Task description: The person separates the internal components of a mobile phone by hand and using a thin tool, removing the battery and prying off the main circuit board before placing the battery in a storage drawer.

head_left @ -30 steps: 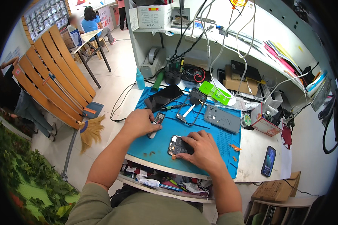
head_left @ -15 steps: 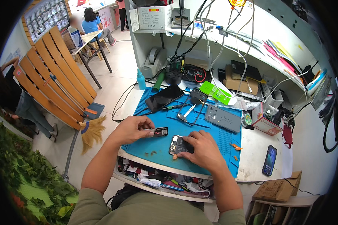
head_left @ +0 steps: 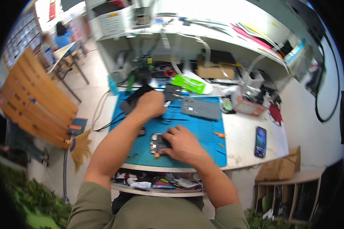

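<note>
Blurred by motion, my left hand [head_left: 152, 104] reaches over the blue repair mat [head_left: 141, 158] between a dark phone screen [head_left: 130, 103] and a pale flat tool [head_left: 167, 104]; its fingers are mostly hidden, so any hold is unclear. Below, my right hand [head_left: 183, 145] grips an opened phone body [head_left: 156, 143], thumb at its near edge and fingers across its top. A small dark battery-like piece [head_left: 142, 131] lies partly covered by my left forearm. A grey phone back panel [head_left: 201, 108] rests to the right, past my right hand.
Orange scraps [head_left: 219, 134] lie on the mat's right side. Beyond it are a phone with a lit screen [head_left: 260, 142] and a box of parts [head_left: 249, 101]. A lime-green card [head_left: 189, 84] lies behind. Cables hang from the shelf [head_left: 214, 34]. An open drawer [head_left: 156, 189] holds clutter.
My left hand has let go of the small battery-like piece, left on the mat, and moved away from me toward the dark screen and tools. My right hand keeps the opened phone. The view has shifted.
</note>
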Demonstrator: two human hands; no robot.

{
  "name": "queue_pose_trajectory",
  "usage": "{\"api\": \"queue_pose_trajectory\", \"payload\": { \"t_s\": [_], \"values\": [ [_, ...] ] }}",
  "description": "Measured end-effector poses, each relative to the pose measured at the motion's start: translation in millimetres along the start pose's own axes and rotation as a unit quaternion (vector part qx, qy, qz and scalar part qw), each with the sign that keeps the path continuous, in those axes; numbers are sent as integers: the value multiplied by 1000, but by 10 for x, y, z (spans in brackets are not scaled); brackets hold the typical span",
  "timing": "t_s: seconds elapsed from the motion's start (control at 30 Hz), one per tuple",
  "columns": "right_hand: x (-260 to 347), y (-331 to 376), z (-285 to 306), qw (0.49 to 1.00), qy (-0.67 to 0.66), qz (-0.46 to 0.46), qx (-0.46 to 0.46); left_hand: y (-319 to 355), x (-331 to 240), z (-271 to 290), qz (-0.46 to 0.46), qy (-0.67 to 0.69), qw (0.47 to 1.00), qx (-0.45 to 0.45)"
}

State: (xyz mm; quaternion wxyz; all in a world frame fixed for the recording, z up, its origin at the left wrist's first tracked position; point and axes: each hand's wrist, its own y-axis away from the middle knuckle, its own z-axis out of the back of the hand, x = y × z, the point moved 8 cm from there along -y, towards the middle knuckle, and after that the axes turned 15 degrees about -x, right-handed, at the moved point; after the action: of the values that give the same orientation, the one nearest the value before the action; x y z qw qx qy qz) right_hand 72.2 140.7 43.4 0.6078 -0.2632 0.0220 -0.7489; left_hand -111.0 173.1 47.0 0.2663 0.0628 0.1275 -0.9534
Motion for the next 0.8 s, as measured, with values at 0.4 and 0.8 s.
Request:
{"api": "queue_pose_trajectory", "payload": {
  "t_s": [0.4, 0.8],
  "values": [
    [-54, 30, -135, 998, -64, -3, -27, 48, 386, 10, 46, 543, 833, -99],
    [-28, -37, -46, 999, -46, -8, 5, 1463, 555, 438, 116, 473, 872, -59]
  ]
}}
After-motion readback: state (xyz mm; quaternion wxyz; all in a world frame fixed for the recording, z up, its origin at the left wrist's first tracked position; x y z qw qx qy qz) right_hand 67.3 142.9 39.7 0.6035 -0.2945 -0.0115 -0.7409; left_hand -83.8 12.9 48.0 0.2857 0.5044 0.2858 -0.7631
